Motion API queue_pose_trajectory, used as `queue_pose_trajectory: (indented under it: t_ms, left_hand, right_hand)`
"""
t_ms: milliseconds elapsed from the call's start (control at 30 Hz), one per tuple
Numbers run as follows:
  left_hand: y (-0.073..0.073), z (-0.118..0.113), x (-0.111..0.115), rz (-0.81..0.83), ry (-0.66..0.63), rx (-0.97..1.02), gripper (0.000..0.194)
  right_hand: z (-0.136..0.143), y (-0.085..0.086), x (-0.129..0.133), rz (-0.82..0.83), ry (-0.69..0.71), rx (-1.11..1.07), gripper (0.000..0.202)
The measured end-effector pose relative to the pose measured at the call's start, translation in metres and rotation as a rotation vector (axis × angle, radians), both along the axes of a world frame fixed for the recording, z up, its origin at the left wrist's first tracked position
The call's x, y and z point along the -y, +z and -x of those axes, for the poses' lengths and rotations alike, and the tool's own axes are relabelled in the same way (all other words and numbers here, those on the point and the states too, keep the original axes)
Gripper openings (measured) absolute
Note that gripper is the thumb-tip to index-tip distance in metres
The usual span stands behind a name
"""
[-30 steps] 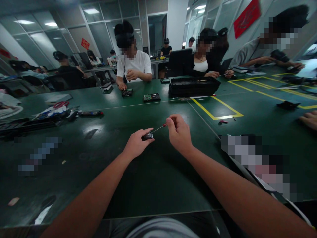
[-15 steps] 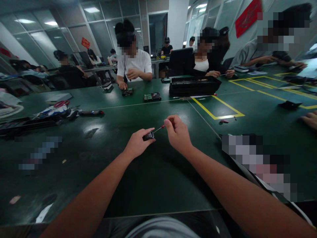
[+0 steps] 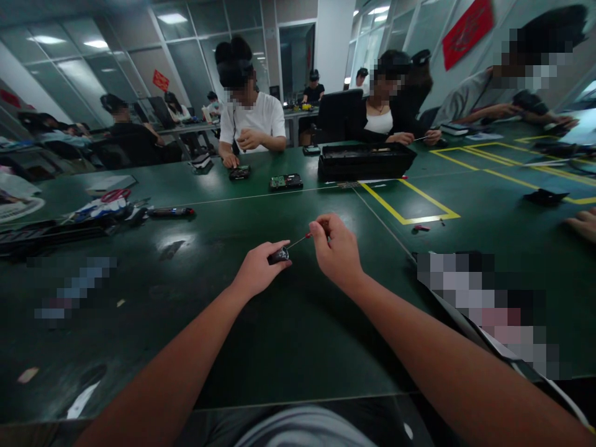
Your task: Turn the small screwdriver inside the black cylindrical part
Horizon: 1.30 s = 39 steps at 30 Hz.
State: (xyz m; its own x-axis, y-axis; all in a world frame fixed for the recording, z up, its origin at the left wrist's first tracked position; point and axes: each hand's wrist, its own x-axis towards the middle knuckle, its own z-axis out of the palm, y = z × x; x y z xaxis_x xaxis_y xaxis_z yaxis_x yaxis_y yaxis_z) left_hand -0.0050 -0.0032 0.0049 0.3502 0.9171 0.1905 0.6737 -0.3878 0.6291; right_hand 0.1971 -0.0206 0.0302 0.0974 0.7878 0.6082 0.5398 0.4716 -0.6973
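Between the thumb and fingers of my left hand (image 3: 261,267) is a small dark round part (image 3: 278,256) with a shiny end facing right. My right hand (image 3: 336,245) is closed on a thin screwdriver (image 3: 298,241) with a red collar. The shaft slants down and left, and its tip is at the shiny end of the round part; whether it touches is too small to tell. Both hands are above the green table (image 3: 298,335), near its middle.
Circuit-board devices (image 3: 285,181) and a long black box (image 3: 365,161) stand ahead. A dark tool (image 3: 171,212) and cluttered black tray (image 3: 56,234) lie left. A small red piece (image 3: 421,228) is at right. People sit across the table; another person's hand (image 3: 583,225) is at the right edge.
My right hand has shifted very slightly up with the screwdriver. My left hand and the round part look almost unmoved.
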Motion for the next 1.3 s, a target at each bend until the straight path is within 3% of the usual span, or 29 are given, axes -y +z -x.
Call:
queue_pose_trajectory:
  t_ms: [267,500,767,900,1067,1200,1300]
  left_hand:
    - [-0.002,0.002,0.000,-0.044,-0.047,-0.018,0.050]
    - [-0.005,0.004,-0.005,-0.060,-0.005,-0.032,0.050]
    - [0.000,0.003,-0.002,-0.030,0.015,-0.029,0.046]
    - [0.000,0.003,-0.003,-0.014,0.032,-0.042,0.042]
    - [0.002,0.003,-0.002,-0.022,0.043,-0.017,0.036]
    - [0.006,0.007,-0.001,-0.018,0.059,0.007,0.034]
    - [0.010,0.010,0.000,0.008,0.029,-0.018,0.039]
  right_hand:
    - [0.002,-0.001,-0.001,0.065,0.064,0.079,0.017]
    - [0.004,0.002,0.003,0.001,0.037,0.207,0.017]
    - [0.000,0.004,0.003,0.003,0.010,0.112,0.020]
    - [-0.004,-0.003,-0.004,0.034,-0.014,-0.040,0.021]
    - [-0.010,-0.030,-0.030,0.244,-0.013,-0.401,0.031]
    - [-0.015,-0.049,-0.049,0.434,0.068,-0.677,0.037]
    - [-0.019,-0.055,-0.055,0.490,0.117,-0.820,0.039]
